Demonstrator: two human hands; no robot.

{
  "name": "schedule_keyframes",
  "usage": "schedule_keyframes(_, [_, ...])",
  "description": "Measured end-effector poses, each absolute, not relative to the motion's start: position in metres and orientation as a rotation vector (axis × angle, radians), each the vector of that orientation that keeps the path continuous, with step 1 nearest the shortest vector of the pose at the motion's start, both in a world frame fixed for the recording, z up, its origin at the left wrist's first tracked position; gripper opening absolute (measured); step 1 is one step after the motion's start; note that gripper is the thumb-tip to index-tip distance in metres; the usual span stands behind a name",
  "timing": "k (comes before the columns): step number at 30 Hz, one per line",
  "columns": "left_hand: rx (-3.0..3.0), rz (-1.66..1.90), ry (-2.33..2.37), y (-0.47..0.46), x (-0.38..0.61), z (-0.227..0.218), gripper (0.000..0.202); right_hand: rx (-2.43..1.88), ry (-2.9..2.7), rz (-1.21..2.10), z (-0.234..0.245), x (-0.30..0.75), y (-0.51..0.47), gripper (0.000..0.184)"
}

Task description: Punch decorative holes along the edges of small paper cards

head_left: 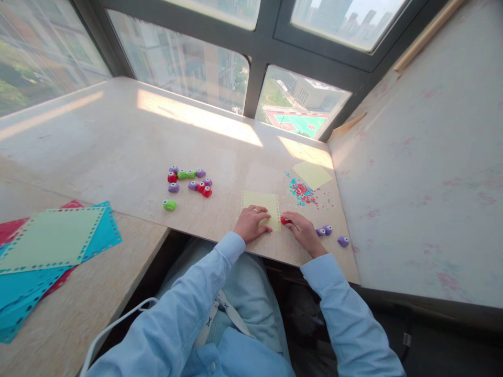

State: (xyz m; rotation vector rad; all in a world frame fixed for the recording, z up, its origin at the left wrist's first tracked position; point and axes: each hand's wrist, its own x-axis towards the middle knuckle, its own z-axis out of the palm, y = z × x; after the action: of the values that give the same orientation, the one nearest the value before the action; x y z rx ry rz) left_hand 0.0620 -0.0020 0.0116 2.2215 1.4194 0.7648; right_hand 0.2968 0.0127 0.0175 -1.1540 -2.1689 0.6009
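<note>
A pale yellow sheet of paper (259, 200) with small punched holes along its edges lies on the sill in front of me. My left hand (253, 222) rests on its lower part, fingers spread over the paper. At the sheet's right edge, my right hand (301, 230) grips a small red craft punch (285, 220) between its fingers. Whether the paper sits inside the punch's slot is too small to tell. Close to the right wrist stand purple craft punches (327, 230), with another purple punch (343, 241) farther right.
Blue and red paper bits (302, 192) are scattered beyond my right hand, beside another yellow sheet (312, 174). Several red, green and purple punches (190, 174) stand to the left. Punched coloured sheets (58, 230) are stacked far left. A patterned wall (424, 183) borders the right.
</note>
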Motion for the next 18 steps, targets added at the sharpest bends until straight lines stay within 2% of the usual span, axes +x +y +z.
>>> schedule_keyframes(18, [2.212, 0.827, 1.415, -0.003, 0.0621, 0.0107, 0.031, -1.09, -2.177, 0.661, 0.0192, 0.2941, 0.013, 0.03])
